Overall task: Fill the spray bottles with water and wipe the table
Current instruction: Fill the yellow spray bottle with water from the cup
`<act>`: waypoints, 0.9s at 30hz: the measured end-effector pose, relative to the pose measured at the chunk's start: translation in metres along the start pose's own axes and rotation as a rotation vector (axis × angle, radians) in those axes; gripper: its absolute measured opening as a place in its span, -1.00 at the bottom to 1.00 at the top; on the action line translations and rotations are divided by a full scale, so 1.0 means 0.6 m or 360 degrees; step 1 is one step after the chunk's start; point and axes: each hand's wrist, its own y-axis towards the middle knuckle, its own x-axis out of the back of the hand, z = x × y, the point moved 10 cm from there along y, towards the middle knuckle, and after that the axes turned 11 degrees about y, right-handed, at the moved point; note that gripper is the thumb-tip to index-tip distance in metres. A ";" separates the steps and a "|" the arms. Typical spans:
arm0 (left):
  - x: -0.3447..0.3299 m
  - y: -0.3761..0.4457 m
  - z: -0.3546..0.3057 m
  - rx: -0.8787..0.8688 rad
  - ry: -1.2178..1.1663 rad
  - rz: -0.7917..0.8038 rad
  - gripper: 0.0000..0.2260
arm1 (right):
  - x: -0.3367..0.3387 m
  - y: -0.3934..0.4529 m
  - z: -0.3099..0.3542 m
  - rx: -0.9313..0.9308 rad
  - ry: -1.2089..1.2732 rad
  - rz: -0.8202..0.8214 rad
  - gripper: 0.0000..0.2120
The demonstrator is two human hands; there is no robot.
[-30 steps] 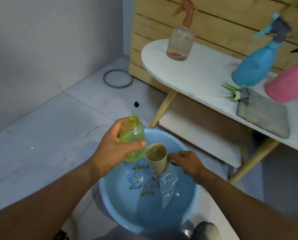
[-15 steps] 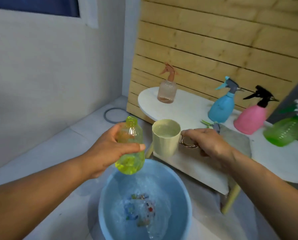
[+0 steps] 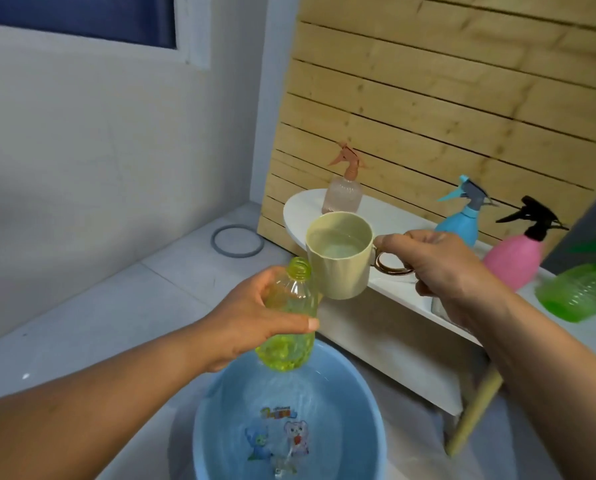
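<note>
Water sits inside the cream cup (image 3: 339,256), which the right hand (image 3: 441,268) holds by its shiny handle, fingers curled round it. The cup hangs just above the blue basin (image 3: 369,427) and touches the open neck of the yellow bottle (image 3: 287,317). The left hand (image 3: 251,317) grips that bottle round its middle, right over the basin, and the bottle has no spray top on. The basin holds water and has cartoon animals on its bottom. Behind the basin stands the white table (image 3: 303,211). On it are 4 spray bottles: a clear one (image 3: 343,194), a blue one (image 3: 461,225), a pink one (image 3: 514,259) and a green one (image 3: 576,294).
</note>
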 end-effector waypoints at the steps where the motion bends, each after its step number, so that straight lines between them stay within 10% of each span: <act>1: -0.001 0.002 0.001 -0.0007 0.0027 -0.0001 -0.40 | 0.001 0.001 0.001 0.0012 -0.0012 -0.0012 -0.63; 27: -0.003 0.011 0.028 -0.0067 0.0246 -0.0061 -0.38 | -0.010 0.002 0.023 0.0310 -0.0224 -0.0046 -0.59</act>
